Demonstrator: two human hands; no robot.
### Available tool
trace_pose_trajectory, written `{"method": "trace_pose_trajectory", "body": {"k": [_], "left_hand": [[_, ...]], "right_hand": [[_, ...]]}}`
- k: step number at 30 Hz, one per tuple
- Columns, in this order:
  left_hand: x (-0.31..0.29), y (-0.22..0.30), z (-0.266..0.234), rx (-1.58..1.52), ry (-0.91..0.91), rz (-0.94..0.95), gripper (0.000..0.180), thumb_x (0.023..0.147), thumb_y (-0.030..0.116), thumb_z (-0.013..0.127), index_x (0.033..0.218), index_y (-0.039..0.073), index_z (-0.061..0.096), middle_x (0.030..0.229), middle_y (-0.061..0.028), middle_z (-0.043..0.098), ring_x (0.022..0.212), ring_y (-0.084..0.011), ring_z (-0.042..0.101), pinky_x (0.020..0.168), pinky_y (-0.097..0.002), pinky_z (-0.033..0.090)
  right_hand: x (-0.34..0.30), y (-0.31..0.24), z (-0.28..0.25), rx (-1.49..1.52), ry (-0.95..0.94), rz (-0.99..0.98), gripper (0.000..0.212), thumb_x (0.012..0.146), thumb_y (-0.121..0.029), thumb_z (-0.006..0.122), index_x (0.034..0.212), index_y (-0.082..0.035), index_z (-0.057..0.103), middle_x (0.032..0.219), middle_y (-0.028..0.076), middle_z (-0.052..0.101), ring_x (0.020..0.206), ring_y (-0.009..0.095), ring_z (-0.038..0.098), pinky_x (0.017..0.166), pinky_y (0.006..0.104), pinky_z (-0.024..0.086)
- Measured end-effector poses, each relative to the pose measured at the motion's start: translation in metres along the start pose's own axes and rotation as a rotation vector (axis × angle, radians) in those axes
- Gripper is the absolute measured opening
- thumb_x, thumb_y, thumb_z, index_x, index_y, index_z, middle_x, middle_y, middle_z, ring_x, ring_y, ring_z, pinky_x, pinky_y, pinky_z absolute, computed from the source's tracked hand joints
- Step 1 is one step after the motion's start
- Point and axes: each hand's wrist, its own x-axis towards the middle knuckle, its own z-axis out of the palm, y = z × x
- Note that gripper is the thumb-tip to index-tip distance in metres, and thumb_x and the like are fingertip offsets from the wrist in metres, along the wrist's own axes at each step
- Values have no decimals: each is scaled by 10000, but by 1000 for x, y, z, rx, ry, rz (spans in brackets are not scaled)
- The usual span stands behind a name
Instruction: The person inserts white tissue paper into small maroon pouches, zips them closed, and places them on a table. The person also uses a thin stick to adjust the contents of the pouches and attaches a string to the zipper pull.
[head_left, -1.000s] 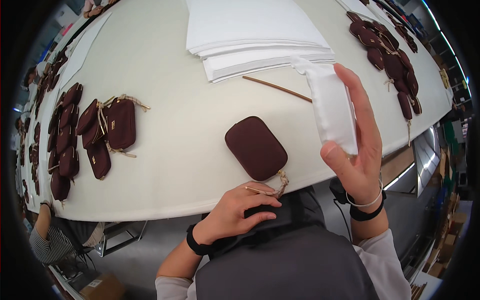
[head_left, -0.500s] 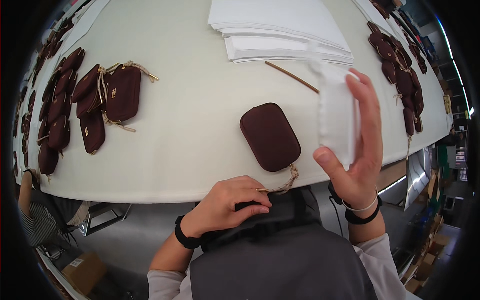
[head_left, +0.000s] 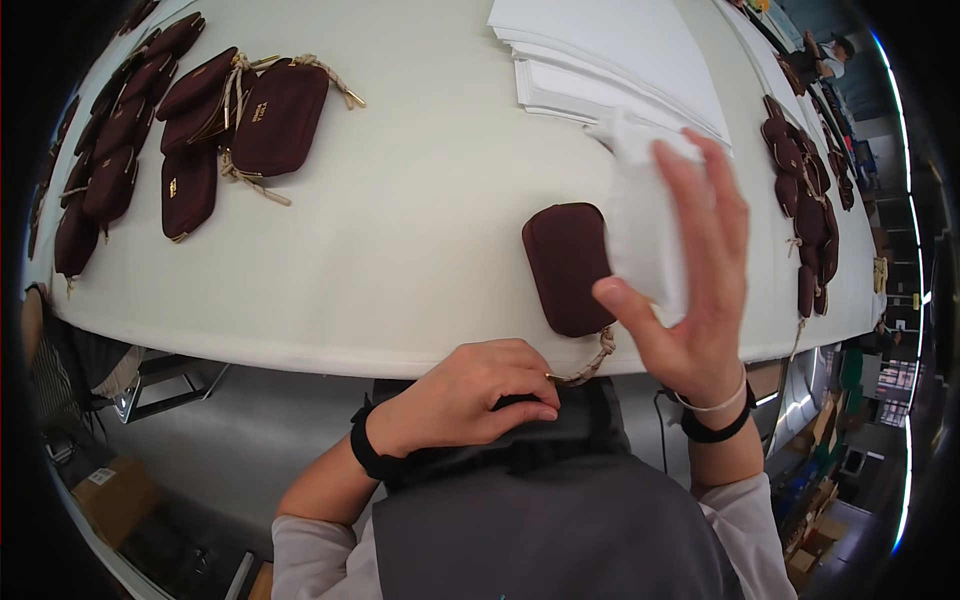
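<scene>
A dark maroon zip pouch (head_left: 568,270) lies near the table's front edge, its right side partly hidden behind a white piece. From its lower corner runs a knotted beige cord (head_left: 600,358). My left hand (head_left: 475,395) is at the table edge, its fingers closed on the gold-tipped end of the cord. My right hand (head_left: 715,300) grips a white folded piece (head_left: 645,230) between thumb and fingers, upright beside the pouch. Motion smears that piece, so I cannot tell whether it is paper or soft wrapping.
A stack of white sheets (head_left: 610,60) lies at the far side. Several maroon pouches with cords (head_left: 280,115) sit on the left, with more in a row (head_left: 110,185) beyond. Another pile of pouches (head_left: 800,190) lies at the right edge. A cardboard box (head_left: 115,500) stands below, left.
My right hand has brought the white piece left, so it now overlaps the pouch's right edge. The thin brown stick is now hidden. My left hand keeps the cord end; the whole view has shifted.
</scene>
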Motion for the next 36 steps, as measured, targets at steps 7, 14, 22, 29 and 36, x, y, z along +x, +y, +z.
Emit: {"method": "trace_pose_trajectory", "body": {"k": [7, 14, 22, 29, 36], "left_hand": [[0, -3, 1, -11, 2, 52, 118, 859, 147, 752, 881, 44, 697, 898, -92, 672, 887, -284, 641, 788, -392, 531], [2, 1, 1, 34, -11, 9, 111, 848, 141, 767, 892, 55, 713, 905, -84, 690, 902, -275, 655, 792, -377, 538], [2, 6, 4, 73, 30, -34, 76, 839, 81, 768, 890, 54, 718, 912, -71, 701, 848, -251, 664, 746, -348, 538], [4, 10, -5, -130, 747, -182, 130, 1009, 109, 602, 1032, -17, 626, 874, -48, 609, 776, -109, 560, 713, -263, 497], [55, 17, -25, 312, 444, -285, 543, 917, 249, 744, 1359, 14, 533, 1268, -128, 604, 1184, -243, 573, 1008, -401, 464]], "right_hand": [[4, 14, 24, 74, -292, 101, 712, 755, -331, 808, 1412, -195, 570, 1404, 225, 486, 1123, 418, 496, 970, 494, 462], [-5, 11, 57, -67, -235, 74, 701, 774, -387, 794, 1417, -243, 555, 1385, 225, 500, 1108, 426, 505, 942, 472, 484], [-10, 5, 7, 40, -85, 94, 754, 708, -298, 842, 1401, -152, 583, 1414, 211, 501, 1186, 405, 511, 1021, 480, 431], [-47, 14, 13, 146, -185, 113, 726, 671, -275, 858, 1353, -264, 611, 1399, 161, 488, 1150, 402, 515, 932, 449, 525], [-116, 103, -43, -253, 87, 493, 770, 662, -275, 861, 1383, -262, 590, 1406, 159, 511, 1158, 402, 515, 970, 467, 509]]}}
